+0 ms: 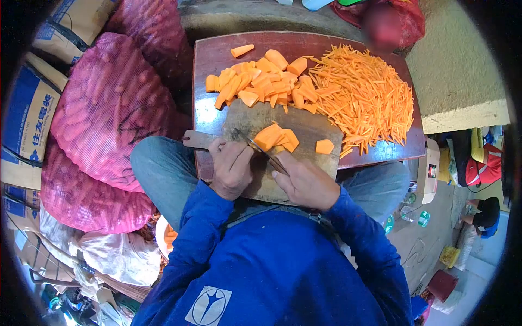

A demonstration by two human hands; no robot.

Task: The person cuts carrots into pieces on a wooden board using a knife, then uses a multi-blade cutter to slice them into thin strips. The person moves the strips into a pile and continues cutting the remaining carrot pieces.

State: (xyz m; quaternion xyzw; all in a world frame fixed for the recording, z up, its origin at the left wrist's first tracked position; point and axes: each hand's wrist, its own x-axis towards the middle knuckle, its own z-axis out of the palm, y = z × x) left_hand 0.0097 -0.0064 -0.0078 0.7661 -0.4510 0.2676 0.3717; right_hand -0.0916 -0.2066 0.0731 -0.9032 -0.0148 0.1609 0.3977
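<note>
A wooden cutting board (321,122) lies on the near part of a dark red table (212,51), its handle sticking out to the left. My right hand (307,182) is closed around a knife (261,151), which points up and left over the board. Beside the blade's far end, my left hand (232,168) has its fingers curled at the board's left side; what they hold, if anything, is hidden. Thick carrot slices (269,137) rest against the knife, and one piece (324,146) sits apart to the right. Behind the board is a pile of carrot slices (261,79).
Shredded carrot (370,95) is heaped on the table's right side. Pink mesh sacks (109,108) and cardboard boxes (32,108) stand at the left. A white container (163,236) with carrot pieces is low left. Bottles (423,218) and another person (485,213) are at the right.
</note>
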